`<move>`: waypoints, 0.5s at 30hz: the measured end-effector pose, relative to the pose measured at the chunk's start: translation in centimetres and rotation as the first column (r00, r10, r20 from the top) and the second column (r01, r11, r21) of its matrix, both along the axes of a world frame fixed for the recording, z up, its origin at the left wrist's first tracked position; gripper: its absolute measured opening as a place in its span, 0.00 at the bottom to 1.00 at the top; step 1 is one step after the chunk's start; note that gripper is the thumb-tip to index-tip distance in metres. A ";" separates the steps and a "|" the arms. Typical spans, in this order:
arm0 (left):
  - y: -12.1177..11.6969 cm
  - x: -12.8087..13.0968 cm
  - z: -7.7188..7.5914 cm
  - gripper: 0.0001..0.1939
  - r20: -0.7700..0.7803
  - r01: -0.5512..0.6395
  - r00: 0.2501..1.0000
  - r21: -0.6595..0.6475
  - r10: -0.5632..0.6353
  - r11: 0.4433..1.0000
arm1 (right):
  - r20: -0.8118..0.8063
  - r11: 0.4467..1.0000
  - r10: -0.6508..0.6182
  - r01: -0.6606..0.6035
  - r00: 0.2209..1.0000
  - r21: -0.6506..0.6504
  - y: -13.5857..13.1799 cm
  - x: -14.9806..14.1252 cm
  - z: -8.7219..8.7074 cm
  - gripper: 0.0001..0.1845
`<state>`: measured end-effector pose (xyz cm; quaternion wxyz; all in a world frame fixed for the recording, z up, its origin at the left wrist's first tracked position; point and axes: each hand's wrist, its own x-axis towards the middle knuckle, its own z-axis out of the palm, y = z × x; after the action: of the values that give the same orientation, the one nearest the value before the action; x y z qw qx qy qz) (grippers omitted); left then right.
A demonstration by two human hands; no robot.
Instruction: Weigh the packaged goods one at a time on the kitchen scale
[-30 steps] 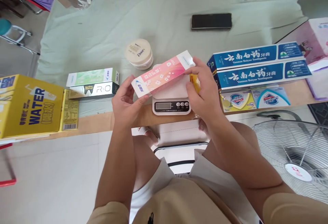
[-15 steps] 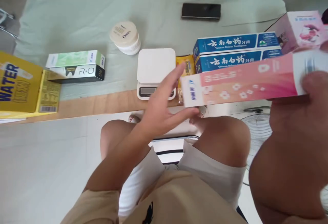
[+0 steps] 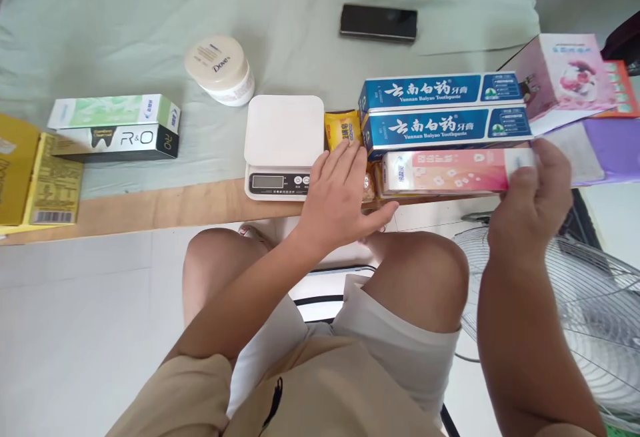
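Observation:
My right hand (image 3: 535,190) grips the right end of a pink toothpaste box (image 3: 455,171). The box lies level in front of two blue toothpaste boxes (image 3: 440,125), over the soap packs at the table's front edge. My left hand (image 3: 340,190) is open with its fingers stretched out, over a yellow soap packet (image 3: 343,129) and the right corner of the white kitchen scale (image 3: 284,133). Nothing lies on the scale's plate; my fingers hide some of its buttons. Whether the left fingertips touch the yellow packet, I cannot tell.
Left of the scale stand a Dove tub (image 3: 221,71), a green toothpaste box (image 3: 110,111) on a black-and-white box (image 3: 117,142), and a yellow carton (image 3: 55,180). A phone (image 3: 379,23) lies behind. On the right are a pink carton (image 3: 575,77) and a fan (image 3: 595,317).
The pink box has gone from above the scale to the right, down in front of the blue boxes. My left hand has let go of it and moved right. The view has shifted too.

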<state>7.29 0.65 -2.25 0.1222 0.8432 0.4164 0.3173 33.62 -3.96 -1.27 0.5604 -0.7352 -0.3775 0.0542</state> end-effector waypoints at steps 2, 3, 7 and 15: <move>0.0 0.4 0.0 0.45 -0.030 -0.009 1.000 -0.014 0.008 1.000 | 0.041 0.999 0.004 -0.002 0.999 -0.046 -0.3 0.0 -0.5 0.29; 0.0 0.6 0.1 0.45 -0.049 -0.013 0.999 -0.022 0.012 1.000 | 0.062 0.997 0.006 -0.002 0.998 -0.071 -0.7 0.1 -0.9 0.30; -0.1 1.0 -0.1 0.45 -0.103 -0.021 0.995 -0.027 0.018 0.999 | 0.146 0.986 0.084 -0.060 0.986 -0.158 -2.2 1.2 -2.4 0.38; -0.3 0.9 -0.5 0.45 -0.096 -0.004 0.995 -0.018 0.002 1.000 | 0.294 0.966 0.062 0.016 0.954 -0.256 -0.9 1.4 -2.2 0.45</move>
<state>8.19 0.33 -2.78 0.1092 0.8557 0.4258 0.2729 35.02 -4.89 -3.48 0.3966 -0.7966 -0.4563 -0.0029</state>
